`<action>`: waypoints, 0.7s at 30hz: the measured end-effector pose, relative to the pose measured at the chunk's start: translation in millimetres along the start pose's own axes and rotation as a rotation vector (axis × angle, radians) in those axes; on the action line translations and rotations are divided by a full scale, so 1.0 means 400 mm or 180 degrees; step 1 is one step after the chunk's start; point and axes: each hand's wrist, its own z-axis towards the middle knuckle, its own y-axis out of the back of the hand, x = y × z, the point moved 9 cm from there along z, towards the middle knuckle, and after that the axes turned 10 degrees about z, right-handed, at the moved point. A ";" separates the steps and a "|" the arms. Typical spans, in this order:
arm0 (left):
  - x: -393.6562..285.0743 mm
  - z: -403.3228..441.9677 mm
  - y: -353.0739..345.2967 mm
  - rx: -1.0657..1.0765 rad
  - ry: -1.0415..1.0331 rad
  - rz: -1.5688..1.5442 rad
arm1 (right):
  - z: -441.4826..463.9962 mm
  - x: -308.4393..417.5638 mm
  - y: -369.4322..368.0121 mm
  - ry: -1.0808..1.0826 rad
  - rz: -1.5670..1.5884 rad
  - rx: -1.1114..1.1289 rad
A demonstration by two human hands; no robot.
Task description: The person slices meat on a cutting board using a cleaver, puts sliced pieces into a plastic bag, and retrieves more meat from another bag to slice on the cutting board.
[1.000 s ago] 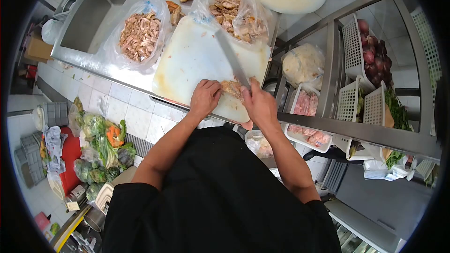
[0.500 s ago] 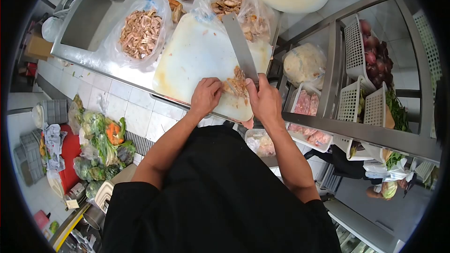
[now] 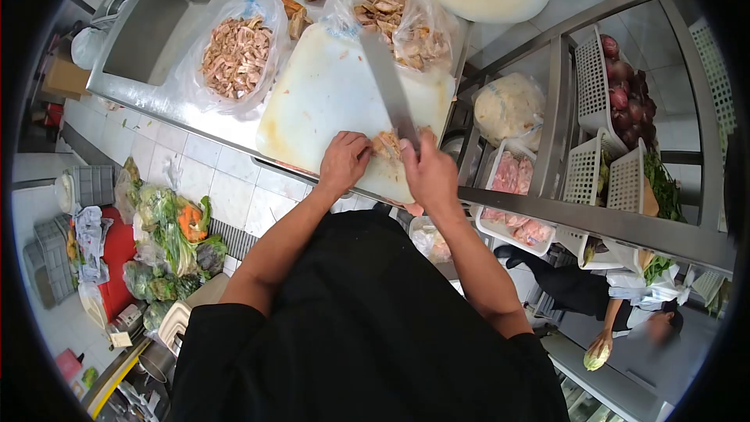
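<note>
In my right hand (image 3: 431, 176) is the handle of a large knife (image 3: 384, 82), its blade pointing away over the white cutting board (image 3: 312, 86). The blade's near end meets a piece of cooked meat (image 3: 387, 145) near the board's front right corner. My left hand (image 3: 344, 162) rests at the left side of this meat with its fingers curled in; the fingertips are partly hidden, so a grip on it cannot be made out. Behind the board lies an open plastic bag of browned meat pieces (image 3: 422, 43). A second bag holds cut meat (image 3: 234, 59) left of the board.
A sink (image 3: 152, 39) is at the back left. Metal shelving (image 3: 547, 109) with baskets of onions (image 3: 625, 94) and trays of raw meat (image 3: 512, 176) stands at right. Another person (image 3: 578, 285) holds a pale green vegetable (image 3: 597, 355) at lower right. Vegetables (image 3: 168, 227) lie at left.
The knife has moved down onto the meat and its blade has tilted left, after being raised clear of it. The other person has come further into view with the green vegetable.
</note>
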 end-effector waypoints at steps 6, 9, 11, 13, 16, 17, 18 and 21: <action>0.007 -0.014 -0.013 0.0090 -0.0005 -0.0042 | 0.023 -0.092 -0.085 0.0057 -0.0701 0.0526; 0.004 -0.005 -0.007 -0.0031 0.0054 -0.0034 | 0.025 -0.015 -0.001 0.0047 -0.0424 0.0168; 0.005 -0.005 -0.007 -0.0044 0.0006 0.0014 | 0.016 0.039 0.047 0.0274 0.0067 -0.0310; 0.008 -0.006 -0.011 -0.0025 0.0010 0.0015 | 0.004 -0.001 -0.016 0.0150 -0.0106 -0.0062; 0.007 -0.013 -0.017 0.0007 0.0019 -0.0003 | -0.008 -0.095 -0.109 0.0016 -0.0472 0.0403; 0.013 -0.009 -0.016 0.0016 0.0027 -0.0008 | -0.002 -0.119 -0.135 0.0019 -0.0659 0.0623; 0.015 -0.009 -0.009 0.0012 0.0041 0.0009 | 0.005 -0.088 -0.103 -0.0134 -0.0569 0.0632; 0.004 -0.003 -0.009 0.0011 -0.0007 -0.0056 | 0.023 -0.019 -0.023 0.0175 -0.0375 0.0137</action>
